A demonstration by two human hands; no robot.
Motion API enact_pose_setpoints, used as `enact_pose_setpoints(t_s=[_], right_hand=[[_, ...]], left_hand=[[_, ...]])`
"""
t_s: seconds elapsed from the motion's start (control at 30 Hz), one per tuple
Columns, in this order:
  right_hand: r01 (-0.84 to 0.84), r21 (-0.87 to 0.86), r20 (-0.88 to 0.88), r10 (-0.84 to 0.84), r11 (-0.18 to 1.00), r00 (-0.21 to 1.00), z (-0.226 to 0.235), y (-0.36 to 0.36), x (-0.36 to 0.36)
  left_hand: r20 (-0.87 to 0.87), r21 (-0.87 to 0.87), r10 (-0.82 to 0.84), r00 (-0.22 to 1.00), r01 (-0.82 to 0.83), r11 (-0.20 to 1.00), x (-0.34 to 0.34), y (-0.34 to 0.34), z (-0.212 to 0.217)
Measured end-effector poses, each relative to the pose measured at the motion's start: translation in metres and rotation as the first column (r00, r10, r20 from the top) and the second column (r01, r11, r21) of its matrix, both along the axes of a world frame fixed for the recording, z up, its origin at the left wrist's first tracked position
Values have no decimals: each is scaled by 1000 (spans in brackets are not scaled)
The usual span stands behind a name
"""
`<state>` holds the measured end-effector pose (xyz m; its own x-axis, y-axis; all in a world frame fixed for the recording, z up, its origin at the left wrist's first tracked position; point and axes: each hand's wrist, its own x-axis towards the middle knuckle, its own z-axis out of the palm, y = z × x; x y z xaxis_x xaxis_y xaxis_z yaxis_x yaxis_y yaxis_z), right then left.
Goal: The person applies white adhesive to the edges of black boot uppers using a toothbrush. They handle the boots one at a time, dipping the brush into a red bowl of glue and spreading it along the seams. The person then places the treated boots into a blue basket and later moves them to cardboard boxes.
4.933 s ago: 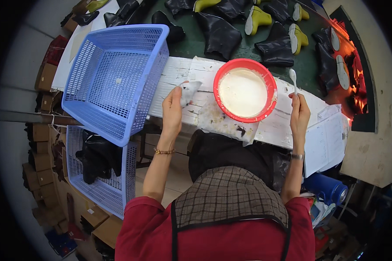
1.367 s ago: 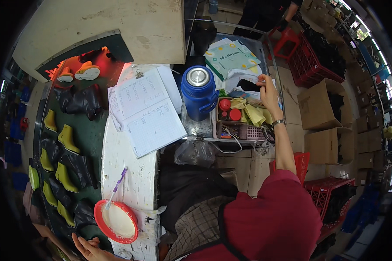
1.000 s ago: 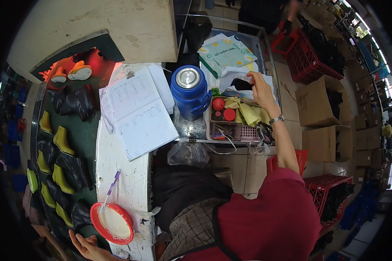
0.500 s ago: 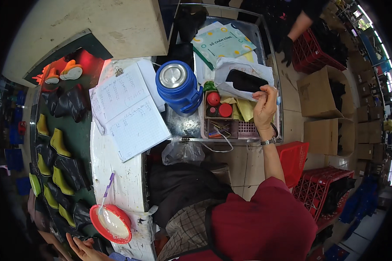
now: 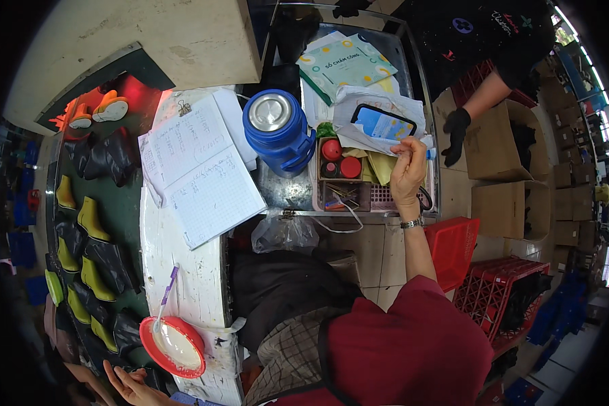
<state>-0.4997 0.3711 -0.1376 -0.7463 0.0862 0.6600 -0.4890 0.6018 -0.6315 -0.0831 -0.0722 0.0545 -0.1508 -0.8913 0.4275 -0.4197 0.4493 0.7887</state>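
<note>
Beside the lower right corner of a phone [image 5: 384, 124] is my right hand [image 5: 407, 169], its fingers curled loosely together and nothing visible in them. The phone lies on crumpled white paper [image 5: 348, 101] with its screen lit. My left hand [image 5: 132, 387] is at the lower left edge, fingers spread and empty. Close to it stands a red bowl [image 5: 199, 362] of whitish paste, with a purple-handled brush [image 5: 169, 287] leaning in it. Under my right hand is a pink basket [image 5: 384, 197] with red-lidded jars [image 5: 350, 167] and yellow cloth [image 5: 381, 169].
A blue jug [image 5: 271, 139] stands beside an open notebook [image 5: 206, 183] on the white bench edge [image 5: 183, 284]. Boot parts [image 5: 95, 220] line the green surface at left. Cardboard boxes [image 5: 484, 145] and red crates [image 5: 484, 291] stand at right. A co-worker's gloved hand [image 5: 457, 132] reaches in.
The phone's screen has gone from dark to lit. My right hand has dropped slightly away from it. The co-worker has come further into view, the gloved hand now lower.
</note>
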Motion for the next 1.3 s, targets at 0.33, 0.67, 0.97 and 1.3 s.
enact_pose_setpoints(t_s=[0.33,0.67,0.97,1.3], right_hand=[[-191,-265,-89,174,945,981,26,-30,-3],[-804,-473,201,932,361,300,149,-313,181],[-557,-693,135,676,-458,-725,196,-452,378],[-134,-911,-31,389,-389,-921,295,-474,464]], left_hand=[[-94,132,93,991,-80,988,48,-17,-16],[-659,251,-156,736,410,877,19,24,-32],[-517,-205,-95,851,-15,979,39,11,24],[-220,-268,-28,975,-33,963,97,22,94]])
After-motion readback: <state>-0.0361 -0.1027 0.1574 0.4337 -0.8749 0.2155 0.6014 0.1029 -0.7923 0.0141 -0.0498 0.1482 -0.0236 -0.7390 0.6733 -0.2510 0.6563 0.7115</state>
